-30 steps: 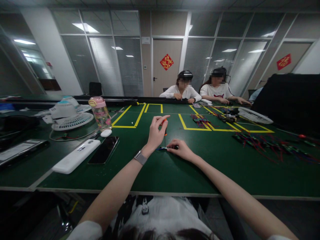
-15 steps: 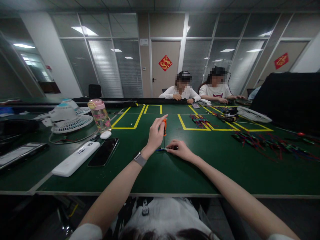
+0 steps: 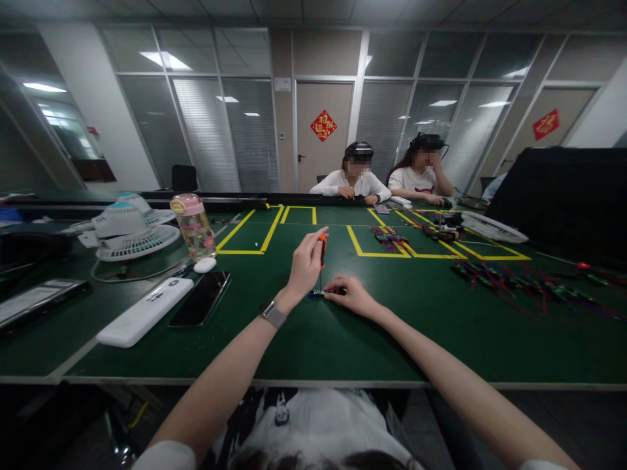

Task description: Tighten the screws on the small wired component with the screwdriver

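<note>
My left hand [image 3: 305, 262] grips an orange-and-black screwdriver [image 3: 322, 250] by its handle, its index finger stretched out past the top. The screwdriver stands upright, with its thin shaft running down to a small green circuit board [image 3: 319, 293] on the table. Whether the tip sits on a screw is too small to tell. My right hand [image 3: 350, 292] pinches the board's right edge between thumb and fingers, holding it against the table. Blue wire shows at the board's left end.
Left on the green table [image 3: 206, 356] lie a black phone [image 3: 200, 299], a white power bank [image 3: 145, 312], a bottle [image 3: 194, 228] and fans [image 3: 132, 232]. Wired circuit boards [image 3: 526, 287] lie right, another bunch [image 3: 389, 239] ahead. Two people sit opposite.
Across the table, the person on the right has raised a hand to the head. My hands keep their hold on the screwdriver and circuit board; the view shifts slightly.
</note>
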The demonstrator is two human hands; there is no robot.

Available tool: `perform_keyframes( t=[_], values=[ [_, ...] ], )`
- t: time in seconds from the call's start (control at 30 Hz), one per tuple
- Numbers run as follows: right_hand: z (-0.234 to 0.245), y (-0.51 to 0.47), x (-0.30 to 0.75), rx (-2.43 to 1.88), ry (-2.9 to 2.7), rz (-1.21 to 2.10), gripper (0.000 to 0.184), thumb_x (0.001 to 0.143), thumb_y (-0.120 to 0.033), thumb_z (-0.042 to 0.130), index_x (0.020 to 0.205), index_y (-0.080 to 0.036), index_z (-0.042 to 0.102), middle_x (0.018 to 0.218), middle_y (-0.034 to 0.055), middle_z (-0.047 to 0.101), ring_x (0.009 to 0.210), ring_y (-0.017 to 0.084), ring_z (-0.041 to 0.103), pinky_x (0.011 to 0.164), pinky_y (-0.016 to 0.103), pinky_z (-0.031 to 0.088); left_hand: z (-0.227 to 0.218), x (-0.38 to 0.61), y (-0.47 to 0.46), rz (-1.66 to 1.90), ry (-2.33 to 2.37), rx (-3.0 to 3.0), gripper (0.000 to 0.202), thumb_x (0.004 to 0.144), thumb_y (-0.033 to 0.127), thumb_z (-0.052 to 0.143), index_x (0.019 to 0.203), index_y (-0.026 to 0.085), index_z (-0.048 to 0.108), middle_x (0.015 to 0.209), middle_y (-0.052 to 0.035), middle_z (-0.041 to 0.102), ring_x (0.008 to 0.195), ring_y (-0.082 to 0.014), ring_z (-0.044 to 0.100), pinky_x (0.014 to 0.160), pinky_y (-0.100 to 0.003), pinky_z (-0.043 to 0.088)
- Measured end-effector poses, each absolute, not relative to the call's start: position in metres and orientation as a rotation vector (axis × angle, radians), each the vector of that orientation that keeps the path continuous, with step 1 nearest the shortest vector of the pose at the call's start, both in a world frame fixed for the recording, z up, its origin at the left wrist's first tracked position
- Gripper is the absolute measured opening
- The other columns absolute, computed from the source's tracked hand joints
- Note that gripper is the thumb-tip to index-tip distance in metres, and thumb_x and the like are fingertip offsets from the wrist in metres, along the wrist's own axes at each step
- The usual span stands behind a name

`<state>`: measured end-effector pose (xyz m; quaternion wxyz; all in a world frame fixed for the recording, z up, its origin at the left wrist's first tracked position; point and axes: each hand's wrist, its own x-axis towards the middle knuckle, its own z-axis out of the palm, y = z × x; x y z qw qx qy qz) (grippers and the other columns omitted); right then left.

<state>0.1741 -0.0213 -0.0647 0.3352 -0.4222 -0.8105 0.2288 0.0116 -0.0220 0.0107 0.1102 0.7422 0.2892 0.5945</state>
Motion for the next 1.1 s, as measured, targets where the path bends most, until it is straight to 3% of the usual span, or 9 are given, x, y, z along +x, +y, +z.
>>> perform_keyframes(
  t=[0.2,0.43,0.7,0.9,1.1],
  values=[
    [-0.0630,-0.0221,0.1741,-1.124,-2.136,0.575,0.016,0.077,-0.024,0.067,0.088,-0.015,0.074,0.078,0.0046,0.062,0.068,0.013,0.056,0.066,0.026,0.045,0.0110,0.0106,-0.0222,1.856,1.024,2.159,0.018,0.087,0.028,0.058,0.102,0.022,0.066,0.090,-0.0029,0.056,0.083,-0.0140,0.056,0.081,-0.028,0.046],
    [-0.0639,-0.0216,0.1744,-1.116,-2.133,0.580,0.015,0.077,-0.023,0.067,0.088,-0.016,0.074,0.079,0.0046,0.062,0.067,0.013,0.056,0.066,0.026,0.045,0.0103,0.0106,-0.0197,1.743,0.853,2.076,0.032,0.096,0.022,0.038,0.123,0.021,0.056,0.113,-0.0071,0.062,0.105,-0.0149,0.058,0.092,-0.029,0.045],
    [-0.0635,-0.0218,0.1744,-1.132,-2.132,0.581,0.015,0.077,-0.024,0.068,0.088,-0.016,0.074,0.079,0.0046,0.062,0.068,0.013,0.056,0.066,0.027,0.046,0.0105,0.0101,-0.0194,1.861,1.030,2.025,0.018,0.086,0.028,0.058,0.100,0.021,0.066,0.094,-0.0042,0.060,0.085,-0.0144,0.058,0.079,-0.027,0.048],
    [-0.0631,-0.0220,0.1748,-1.123,-2.130,0.592,0.016,0.077,-0.026,0.067,0.088,-0.016,0.074,0.080,0.0047,0.062,0.069,0.014,0.057,0.066,0.026,0.046,0.0062,0.0116,-0.0173,1.773,0.906,2.032,0.033,0.096,0.024,0.037,0.124,0.023,0.055,0.113,-0.0065,0.062,0.105,-0.0161,0.058,0.093,-0.031,0.044],
    [-0.0648,-0.0207,0.1751,-1.116,-2.141,0.573,0.016,0.077,-0.025,0.067,0.089,-0.016,0.074,0.079,0.0046,0.062,0.068,0.013,0.056,0.065,0.026,0.045,0.0069,0.0124,-0.0197,1.857,0.981,2.053,0.027,0.090,0.030,0.053,0.114,0.022,0.062,0.093,-0.0038,0.061,0.084,-0.0143,0.057,0.081,-0.028,0.047]
  ],
)
